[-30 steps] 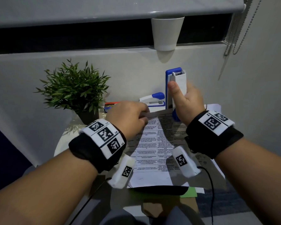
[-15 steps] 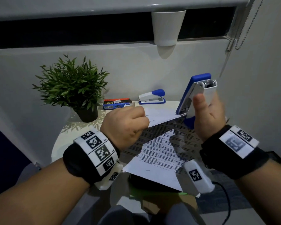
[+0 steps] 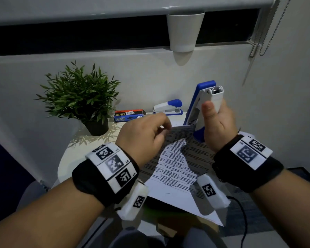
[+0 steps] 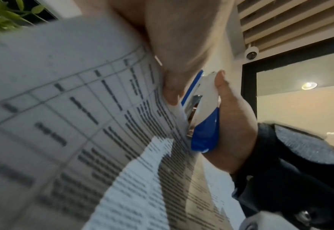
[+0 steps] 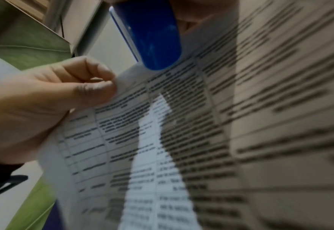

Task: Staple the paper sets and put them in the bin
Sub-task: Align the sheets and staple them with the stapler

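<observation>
We pinch the paper set [image 3: 175,161] with our left hand [image 3: 143,138] while our right hand [image 3: 217,126] grips the stapler [image 3: 204,108] on its corner.

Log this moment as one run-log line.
stage: stapling | right hand: grips stapler at paper set corner | left hand: pinches paper top edge | spare stapler: on table

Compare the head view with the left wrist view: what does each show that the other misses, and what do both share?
Only the head view shows the second stapler, the staples boxes, the white cup and the round table. Only the left wrist view shows a ceiling light and a dome camera. Both show the plant, the right hand gripping the blue stapler on the paper set.
</observation>
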